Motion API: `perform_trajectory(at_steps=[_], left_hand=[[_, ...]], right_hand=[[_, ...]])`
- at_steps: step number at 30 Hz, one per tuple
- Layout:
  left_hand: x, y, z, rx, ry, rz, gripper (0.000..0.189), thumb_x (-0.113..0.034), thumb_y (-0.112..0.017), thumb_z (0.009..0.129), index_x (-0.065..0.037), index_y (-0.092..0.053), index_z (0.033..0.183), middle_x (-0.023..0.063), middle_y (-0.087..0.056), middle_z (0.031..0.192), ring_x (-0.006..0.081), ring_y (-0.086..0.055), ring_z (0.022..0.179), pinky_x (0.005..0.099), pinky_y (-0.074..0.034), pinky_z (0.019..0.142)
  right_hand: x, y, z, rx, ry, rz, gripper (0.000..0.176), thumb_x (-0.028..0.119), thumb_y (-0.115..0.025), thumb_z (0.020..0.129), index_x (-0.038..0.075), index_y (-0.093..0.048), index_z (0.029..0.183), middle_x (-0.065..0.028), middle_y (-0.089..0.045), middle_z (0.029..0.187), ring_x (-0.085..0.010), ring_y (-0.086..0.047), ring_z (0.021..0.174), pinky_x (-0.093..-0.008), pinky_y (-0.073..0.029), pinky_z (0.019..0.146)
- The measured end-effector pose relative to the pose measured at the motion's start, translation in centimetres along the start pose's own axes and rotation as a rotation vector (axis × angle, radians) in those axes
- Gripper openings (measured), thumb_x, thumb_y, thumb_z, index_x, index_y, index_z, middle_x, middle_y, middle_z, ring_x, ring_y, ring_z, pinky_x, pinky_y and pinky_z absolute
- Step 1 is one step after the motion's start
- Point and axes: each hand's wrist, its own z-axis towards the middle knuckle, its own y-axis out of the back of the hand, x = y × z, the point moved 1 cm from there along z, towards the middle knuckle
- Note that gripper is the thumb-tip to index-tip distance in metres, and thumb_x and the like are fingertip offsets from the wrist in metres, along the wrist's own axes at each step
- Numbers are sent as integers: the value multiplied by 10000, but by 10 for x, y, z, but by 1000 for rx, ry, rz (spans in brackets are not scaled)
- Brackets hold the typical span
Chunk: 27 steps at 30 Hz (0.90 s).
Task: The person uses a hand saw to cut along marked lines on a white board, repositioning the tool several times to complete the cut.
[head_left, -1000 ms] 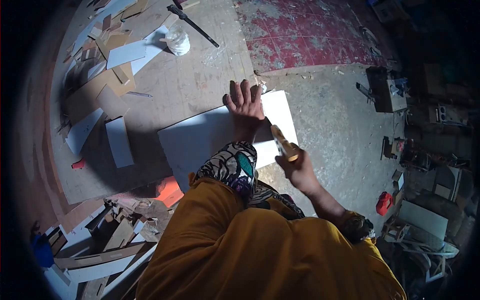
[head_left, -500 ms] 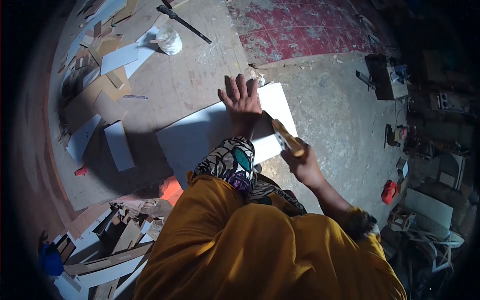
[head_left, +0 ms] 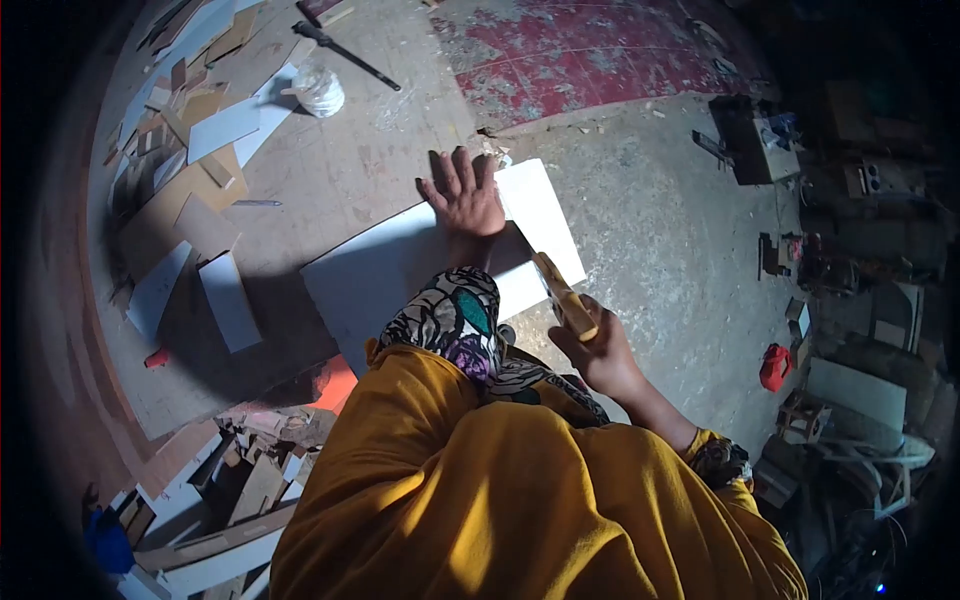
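Note:
A white board lies on the worktable, its right part reaching past the table's edge. My left hand presses flat on the board's far side with the fingers spread. In my right hand is a handsaw with a yellowish wooden handle. Its thin blade runs toward the board just right of my left hand, over a dark shadow. Whether the teeth are inside a cut cannot be made out.
White and brown board offcuts pile up on the table's left. A white tub, a black bar-like tool and a pen lie farther back. Scrap wood fills the lower left. A red object sits on the floor at right.
The right hand and the handsaw have drawn slightly back toward my body. My left hand stays flat on the board. The whole view has shifted a little.

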Motion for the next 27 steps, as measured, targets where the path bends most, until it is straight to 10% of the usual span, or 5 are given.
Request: perform_trajectory(at_steps=[6, 9, 22, 27], left_hand=[[7, -8, 2, -116, -52, 13, 515, -327, -480, 897, -251, -390, 1398, 100, -293, 1495, 371, -128, 1416, 678, -98, 1054], [7, 2, 4, -76, -59, -40, 489, -322, -450, 918, -233, -393, 1396, 117, -277, 1501, 380, -113, 1418, 651, -103, 1071], [10, -4, 3, -335, -147, -293, 401, -183, -492, 883, -114, -469, 1278, 159, -468, 1349, 399, -304, 1334, 562, -196, 1087], [10, 8, -2, -326, -186, -353, 449, -121, -434, 892, -21, -396, 1328, 195, -441, 1355, 403, -326, 1308, 504, -228, 1096]], right_hand=[[-19, 3, -9, -93, 149, -162, 311, 142, -688, 805, -48, -537, 999, -171, -555, 677, -194, -543, 640, -351, -444, 610], [-13, -10, -19, -22, 132, -298, 350, 170, -703, 783, -33, -522, 1004, -278, -575, 742, -454, -572, 703, -438, -458, 621], [-16, -21, -2, -163, 335, -162, 298, 184, -702, 772, -4, -537, 933, -239, -588, 725, -432, -578, 690, -443, -464, 629], [13, -1, 35, -122, 140, -115, 322, 216, -723, 779, -28, -558, 908, -183, -600, 732, -260, -554, 660, -362, -452, 635]])
